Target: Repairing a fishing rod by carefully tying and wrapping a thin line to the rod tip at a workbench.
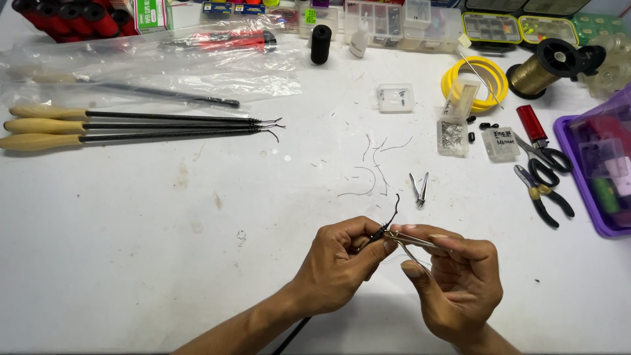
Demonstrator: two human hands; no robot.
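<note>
Your left hand (338, 263) pinches the dark tip of a thin black rod (380, 233), fingers closed on it just below the small curved wire that sticks up from its end. The rod runs down under your wrist toward the near edge of the table (131, 263). Your right hand (457, 283) is clamped on a pair of small metal tweezers (411, 242), whose points meet the rod tip right at your left thumb. Both hands hover just above the table, near its front edge.

To do this well, judging from the grip, keep your left thumb and forefinger close to the wrapping so the tip cannot roll, and squeeze the tweezers lightly so the fine wire does not kink. Bracing your wrists together would probably steady the points.

As for containers: a small clear box (395, 97) sits in the middle of the table with a few tiny dark bits inside. To its right, a narrow clear box (452, 135) holds a heap of small silvery metal pieces, and a lidded clear tub (499, 143) stands just beside it; its contents are too small to tell. Along the far edge, clear compartment boxes (388, 23) and two yellow-rimmed cases (519, 27) hold small parts. A purple tray (601, 164) at the right edge carries coloured blocks, blurred.
</note>
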